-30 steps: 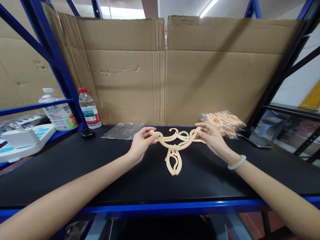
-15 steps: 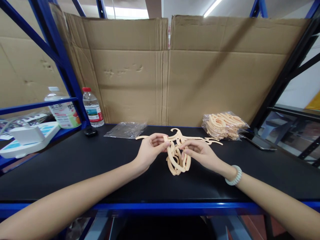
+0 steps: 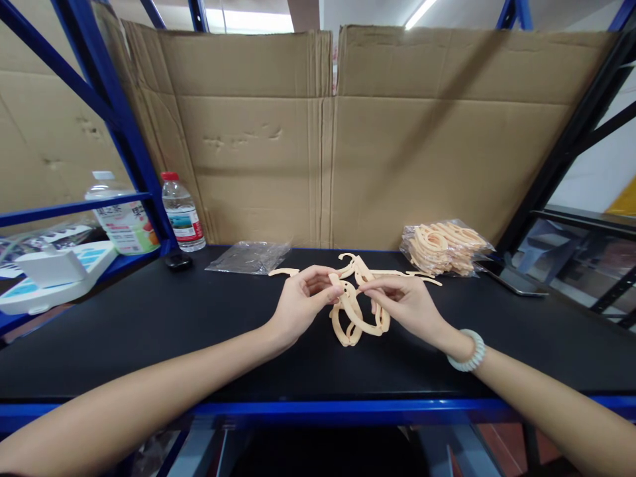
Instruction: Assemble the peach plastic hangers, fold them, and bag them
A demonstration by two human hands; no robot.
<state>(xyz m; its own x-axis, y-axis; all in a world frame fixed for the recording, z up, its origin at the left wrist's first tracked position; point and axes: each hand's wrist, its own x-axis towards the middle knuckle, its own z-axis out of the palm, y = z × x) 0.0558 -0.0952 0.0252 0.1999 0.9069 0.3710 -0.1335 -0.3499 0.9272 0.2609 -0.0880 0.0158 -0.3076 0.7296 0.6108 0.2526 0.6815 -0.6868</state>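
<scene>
A cream folding hanger (image 3: 368,326), its arms folded into a loop, is held just above the black table between my two hands. My left hand (image 3: 309,298) pinches its left side between thumb and fingers. On the opposite side, my right hand (image 3: 401,301) grips it with closed fingertips, which partly hide the piece. Under and behind it lie more cream hangers: a folded one (image 3: 342,338) close to me, and one with spread arms and a hook (image 3: 348,257) farther back. Where these pieces overlap, I cannot make out every edge.
At the back right lies a clear bag of cream hangers (image 3: 442,248), beside a phone-like flat slab (image 3: 517,281). An empty plastic bag (image 3: 248,257), a black mouse-like object (image 3: 177,261) and a red-capped bottle (image 3: 183,215) sit back left. Cardboard (image 3: 258,165) walls the rear.
The hanger in my hands has swung, its lower loop shifting right and slightly up, showing more of the folded hanger beneath. Both hands keep their grip; the right hand has moved slightly right.
</scene>
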